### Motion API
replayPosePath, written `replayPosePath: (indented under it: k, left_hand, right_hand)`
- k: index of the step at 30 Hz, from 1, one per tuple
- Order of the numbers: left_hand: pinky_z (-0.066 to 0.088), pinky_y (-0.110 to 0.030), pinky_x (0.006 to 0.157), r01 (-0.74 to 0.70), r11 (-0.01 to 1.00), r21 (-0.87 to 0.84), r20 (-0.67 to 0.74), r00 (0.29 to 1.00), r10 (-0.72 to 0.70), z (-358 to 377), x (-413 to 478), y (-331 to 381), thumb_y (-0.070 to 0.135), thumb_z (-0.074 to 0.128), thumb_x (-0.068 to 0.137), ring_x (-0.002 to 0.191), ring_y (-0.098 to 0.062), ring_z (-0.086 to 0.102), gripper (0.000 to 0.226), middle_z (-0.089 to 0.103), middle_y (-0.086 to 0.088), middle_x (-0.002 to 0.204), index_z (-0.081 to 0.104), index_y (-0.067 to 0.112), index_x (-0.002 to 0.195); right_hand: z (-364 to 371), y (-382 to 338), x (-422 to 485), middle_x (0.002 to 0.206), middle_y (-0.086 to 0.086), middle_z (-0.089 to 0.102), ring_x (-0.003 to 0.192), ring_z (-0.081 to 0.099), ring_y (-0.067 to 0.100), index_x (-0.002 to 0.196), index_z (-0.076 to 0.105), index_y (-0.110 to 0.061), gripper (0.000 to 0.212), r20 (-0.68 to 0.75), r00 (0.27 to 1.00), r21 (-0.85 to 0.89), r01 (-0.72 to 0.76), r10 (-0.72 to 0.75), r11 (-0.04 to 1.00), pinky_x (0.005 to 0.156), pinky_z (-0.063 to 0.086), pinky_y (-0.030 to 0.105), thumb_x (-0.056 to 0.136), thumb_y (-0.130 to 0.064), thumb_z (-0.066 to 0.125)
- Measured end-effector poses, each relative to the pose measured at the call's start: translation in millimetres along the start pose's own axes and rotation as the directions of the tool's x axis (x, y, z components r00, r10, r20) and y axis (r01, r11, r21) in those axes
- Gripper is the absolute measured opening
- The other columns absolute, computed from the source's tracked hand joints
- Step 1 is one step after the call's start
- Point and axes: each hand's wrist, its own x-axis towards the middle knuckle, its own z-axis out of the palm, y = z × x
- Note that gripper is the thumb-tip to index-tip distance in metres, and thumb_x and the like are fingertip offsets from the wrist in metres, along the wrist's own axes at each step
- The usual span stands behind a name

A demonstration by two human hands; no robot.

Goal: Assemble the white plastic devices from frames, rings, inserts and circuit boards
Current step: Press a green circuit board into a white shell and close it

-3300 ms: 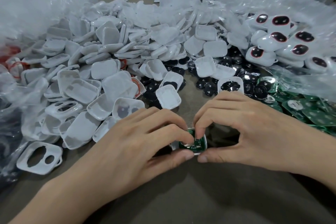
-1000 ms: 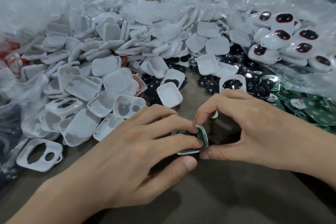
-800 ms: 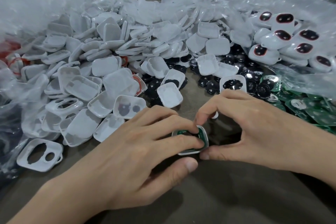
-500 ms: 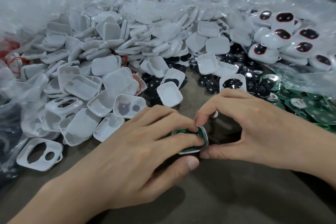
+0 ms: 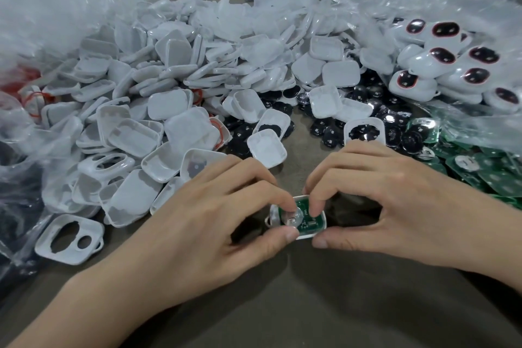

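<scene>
Circuit board (image 5: 310, 222) lies in its white frame (image 5: 308, 236) on the near table (image 5: 310, 305), the frame pinched thumb-to-forefinger by left hand (image 5: 214, 223) and right hand (image 5: 381, 200); uneven pressure could seat the board crooked. A slip might flick it into the black inserts (image 5: 327, 131) beyond.

The shells (image 5: 169, 104) are white, the table (image 5: 310, 305) grey-brown, the round inserts (image 5: 364, 93) glossy black and the circuit boards (image 5: 497, 181) green. The finished devices (image 5: 423, 65) are white with dark ovals rimmed in red. One white frame (image 5: 307, 235) shows a green board (image 5: 309, 222).
</scene>
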Motion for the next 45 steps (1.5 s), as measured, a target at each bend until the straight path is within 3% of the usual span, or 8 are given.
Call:
replayPosePath:
  k: [9,16,31,42,45]
  left_hand:
    - [0.041,-0.019,0.086,0.095,0.993,-0.065,0.009,0.995,-0.095,-1,0,3,0.058,0.053,0.093,0.101,-0.005,0.054,0.028,0.053,0.021,0.105,0.064,0.04,0.111]
    - [0.044,-0.027,0.083,0.064,0.997,0.036,0.017,0.998,-0.065,-1,2,3,0.059,0.05,0.094,0.098,-0.006,0.055,0.033,0.056,0.019,0.104,0.069,0.035,0.11]
    - [0.046,-0.028,0.079,0.037,0.995,0.088,0.006,0.999,-0.038,-7,3,4,0.051,0.057,0.092,0.091,-0.008,0.056,0.025,0.056,0.017,0.099,0.067,0.032,0.104]
    - [0.051,-0.032,0.077,0.018,0.997,0.079,0.025,0.999,-0.021,-10,1,4,0.049,0.056,0.094,0.097,-0.009,0.057,0.024,0.054,0.017,0.106,0.065,0.034,0.11]
    - [0.05,-0.03,0.083,-0.028,0.997,0.067,0.003,1.0,0.028,-10,1,5,0.042,0.057,0.096,0.102,-0.008,0.057,0.021,0.058,0.015,0.111,0.07,0.032,0.109]
  right_hand:
    - [0,1,0,0.107,-0.023,0.058,0.102,0.053,0.003,0.097,0.066,-0.045,0.02,0.013,1.0,0.001,0.005,-0.005,1.0,0.092,0.046,0.035,0.086,-0.061,0.061]
    - [0,0,0,0.107,-0.024,0.058,0.103,0.054,0.004,0.099,0.064,-0.045,0.02,0.006,1.0,0.007,-0.001,0.0,1.0,0.091,0.047,0.035,0.086,-0.061,0.061]
    - [0,-2,1,0.108,-0.024,0.059,0.106,0.056,0.007,0.102,0.062,-0.045,0.021,0.009,1.0,0.012,0.001,-0.001,1.0,0.093,0.047,0.036,0.086,-0.059,0.061]
    - [0,-2,1,0.109,-0.024,0.059,0.106,0.053,0.002,0.095,0.065,-0.043,0.018,0.022,1.0,0.013,-0.015,0.014,1.0,0.094,0.045,0.031,0.087,-0.059,0.06]
    - [0,-2,1,0.11,-0.023,0.059,0.106,0.054,0.003,0.095,0.065,-0.043,0.018,0.028,0.999,0.01,-0.019,0.019,1.0,0.094,0.045,0.032,0.087,-0.059,0.06]
